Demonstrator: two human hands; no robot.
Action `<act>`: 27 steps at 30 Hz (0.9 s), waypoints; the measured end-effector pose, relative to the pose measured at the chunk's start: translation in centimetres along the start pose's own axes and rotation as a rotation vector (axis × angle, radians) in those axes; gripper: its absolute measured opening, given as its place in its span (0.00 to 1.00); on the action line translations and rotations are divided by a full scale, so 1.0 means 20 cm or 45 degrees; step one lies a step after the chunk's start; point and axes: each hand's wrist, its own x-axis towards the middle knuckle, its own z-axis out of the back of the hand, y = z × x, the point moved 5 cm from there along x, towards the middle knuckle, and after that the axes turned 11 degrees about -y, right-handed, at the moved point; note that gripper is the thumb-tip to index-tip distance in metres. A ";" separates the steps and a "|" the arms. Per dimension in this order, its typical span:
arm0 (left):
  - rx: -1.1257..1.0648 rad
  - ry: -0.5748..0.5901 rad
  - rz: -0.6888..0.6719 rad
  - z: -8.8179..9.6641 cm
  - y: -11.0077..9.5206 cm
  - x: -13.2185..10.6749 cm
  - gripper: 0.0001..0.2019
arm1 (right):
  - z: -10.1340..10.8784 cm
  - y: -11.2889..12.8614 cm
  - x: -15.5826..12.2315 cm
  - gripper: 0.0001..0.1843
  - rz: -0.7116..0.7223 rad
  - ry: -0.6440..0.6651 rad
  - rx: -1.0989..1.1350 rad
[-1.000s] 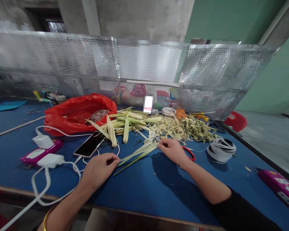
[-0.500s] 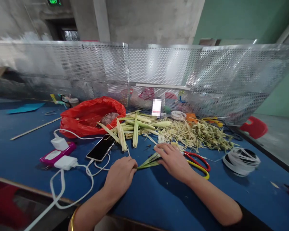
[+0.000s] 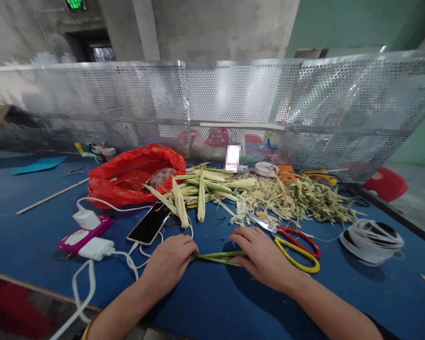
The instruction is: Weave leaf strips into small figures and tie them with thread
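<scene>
A narrow green strip of corn husk (image 3: 217,257) stretches low over the blue table between my hands. My left hand (image 3: 173,257) pinches its left end, thumb against curled fingers. At the other end, my right hand (image 3: 264,252) has its fingers bent over the strip and its thumb below; the fingers partly hide that end. Scissors with one red and one yellow handle (image 3: 297,250) lie beside my right hand. Beyond my hands, whole corn husks (image 3: 201,196) are heaped next to a pile of shredded husk trimmings (image 3: 304,200).
A red plastic bag (image 3: 106,189) stands at the back left, a phone (image 3: 150,224) before it. White cables run to a purple power strip (image 3: 85,233). A roll of white strapping (image 3: 371,243) lies at the right. A perforated metal screen (image 3: 127,104) borders the table's far side.
My right hand has moved down a little and its fingers have closed more over the husk strip, which now lies straighter and narrower. The scissors show more fully. The view has shifted slightly.
</scene>
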 end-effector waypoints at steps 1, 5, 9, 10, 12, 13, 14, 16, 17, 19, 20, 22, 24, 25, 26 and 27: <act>0.001 0.016 0.008 0.01 0.00 0.01 0.10 | 0.00 0.00 0.00 0.11 -0.004 0.018 0.017; -0.097 0.050 0.022 0.05 -0.04 0.07 0.08 | 0.00 -0.01 -0.01 0.09 -0.045 0.026 0.067; -0.130 -0.032 0.049 0.12 -0.09 0.19 0.10 | 0.03 -0.07 -0.02 0.10 -0.146 -0.161 0.042; -0.095 -0.043 0.052 0.13 -0.10 0.23 0.10 | 0.03 -0.08 -0.02 0.11 -0.164 -0.185 0.046; -0.002 -0.039 0.051 0.13 -0.11 0.31 0.11 | 0.03 -0.09 -0.02 0.11 -0.188 -0.200 0.065; 0.050 -0.033 0.047 0.13 -0.11 0.35 0.11 | 0.03 -0.10 -0.03 0.11 -0.192 -0.196 0.076; 0.099 -0.039 0.044 0.12 -0.10 0.39 0.12 | 0.02 -0.10 -0.03 0.10 -0.190 -0.186 0.087; 0.204 -0.039 0.036 0.10 -0.06 0.47 0.13 | 0.01 -0.09 -0.03 0.10 -0.183 -0.159 0.099; 0.265 -0.013 0.055 0.08 -0.03 0.51 0.13 | 0.01 -0.09 -0.03 0.09 -0.179 -0.144 0.102; 0.307 0.007 0.091 0.06 0.03 0.57 0.11 | 0.00 -0.08 -0.02 0.09 -0.176 -0.118 0.105; 0.322 0.015 0.104 0.05 0.05 0.59 0.10 | -0.01 -0.08 -0.02 0.08 -0.175 -0.108 0.106; 0.341 0.009 0.117 0.06 0.09 0.63 0.08 | -0.01 -0.09 -0.02 0.08 -0.175 -0.103 0.104; 0.358 -0.033 0.126 0.08 0.11 0.65 0.09 | -0.02 -0.09 -0.02 0.08 -0.172 -0.105 0.101; 0.366 -0.065 0.135 0.10 0.11 0.67 0.10 | -0.02 -0.09 -0.02 0.08 -0.170 -0.109 0.099; 0.375 -0.098 0.145 0.11 0.12 0.69 0.11 | -0.02 -0.09 -0.02 0.08 -0.167 -0.110 0.097; 0.384 -0.131 0.160 0.13 0.12 0.72 0.12 | -0.03 -0.09 -0.02 0.08 -0.164 -0.110 0.096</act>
